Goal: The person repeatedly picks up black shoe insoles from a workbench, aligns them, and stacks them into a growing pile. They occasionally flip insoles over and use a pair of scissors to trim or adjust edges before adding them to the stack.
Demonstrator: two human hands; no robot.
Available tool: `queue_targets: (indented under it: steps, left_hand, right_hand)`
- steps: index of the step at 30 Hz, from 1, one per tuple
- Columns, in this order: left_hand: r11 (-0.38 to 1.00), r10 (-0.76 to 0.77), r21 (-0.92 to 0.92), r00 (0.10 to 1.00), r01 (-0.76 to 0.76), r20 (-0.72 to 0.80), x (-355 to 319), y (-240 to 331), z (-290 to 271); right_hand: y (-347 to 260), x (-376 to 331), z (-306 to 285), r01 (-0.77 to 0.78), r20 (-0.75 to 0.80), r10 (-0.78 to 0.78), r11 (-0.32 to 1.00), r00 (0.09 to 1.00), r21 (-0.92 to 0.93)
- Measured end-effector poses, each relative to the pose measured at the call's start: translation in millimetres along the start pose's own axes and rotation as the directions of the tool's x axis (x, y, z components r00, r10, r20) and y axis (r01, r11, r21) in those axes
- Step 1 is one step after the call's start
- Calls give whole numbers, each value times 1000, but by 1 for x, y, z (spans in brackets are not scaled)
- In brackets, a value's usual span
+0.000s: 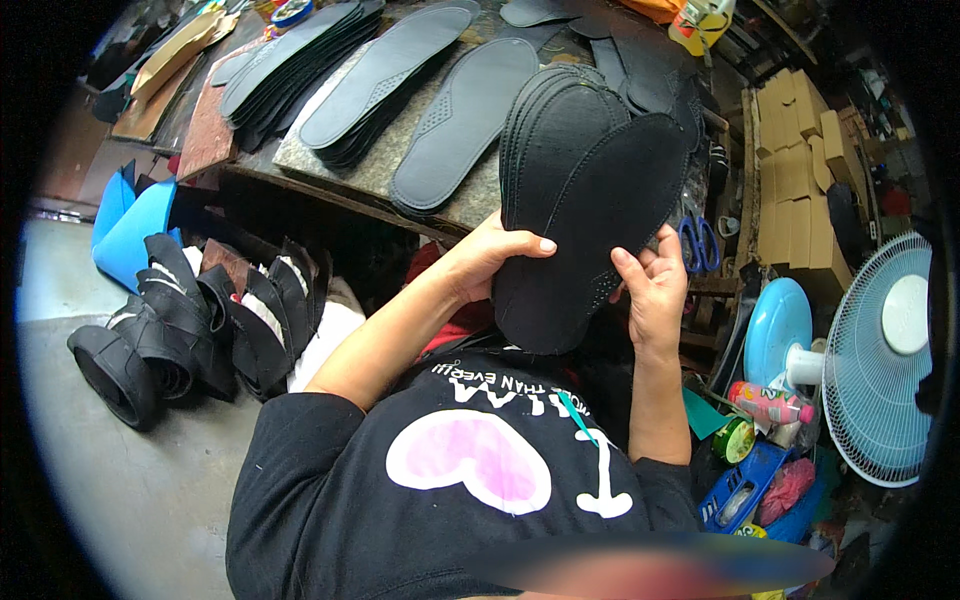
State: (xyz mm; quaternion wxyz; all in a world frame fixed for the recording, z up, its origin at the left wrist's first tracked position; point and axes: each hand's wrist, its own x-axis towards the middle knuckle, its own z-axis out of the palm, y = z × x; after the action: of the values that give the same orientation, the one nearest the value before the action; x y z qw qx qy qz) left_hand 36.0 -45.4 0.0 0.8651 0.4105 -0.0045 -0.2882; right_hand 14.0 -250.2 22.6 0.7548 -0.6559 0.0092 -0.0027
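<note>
A fanned bunch of black shoe insoles (575, 100) is held up in front of my chest, heels low and toes away from me. My left hand (490, 255) grips the bunch from its left side, thumb lying across the top and fingers hidden beneath. My right hand (655, 285) pinches the right edge of the top insole (625, 190), near its patch of small perforations. That insole is swung to the right of the others, showing its stitched rim. On the bench behind lie a single insole (465, 125) and two stacks of insoles (385, 85), (285, 75).
The worktable (350, 178) spans the far side. Blue-handled scissors (700, 245) hang by its right end. A fan (880, 360) stands at right, near cardboard boxes (795, 170) and a blue basket (745, 490). Rolled black pieces (150, 345) lie on the floor at left.
</note>
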Motion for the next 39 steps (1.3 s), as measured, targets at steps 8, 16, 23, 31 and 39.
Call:
queue_targets:
  steps: [8, 16, 23, 31, 39]
  left_hand:
    - [989, -11, -148, 998, 2, -62, -4, 3, -6]
    - [922, 388, 106, 877, -373, -285, -53, 27, -6]
    - [773, 593, 196, 576, -604, -563, -148, 68, -59]
    - [646, 714, 381, 346, -662, -609, -189, 73, -62]
    - [695, 693, 306, 494, -650, -525, -162, 68, -62]
  right_hand:
    - [6, -8, -3, -83, 20, 84, 996, 996, -35]
    - [-8, 15, 0, -111, 42, 108, 991, 993, 73]
    - [-25, 109, 46, 14, 176, -25, 998, 984, 62]
    - [-4, 219, 178, -77, 342, 12, 981, 940, 178]
    - [8, 186, 158, -127, 427, 189, 978, 884, -168]
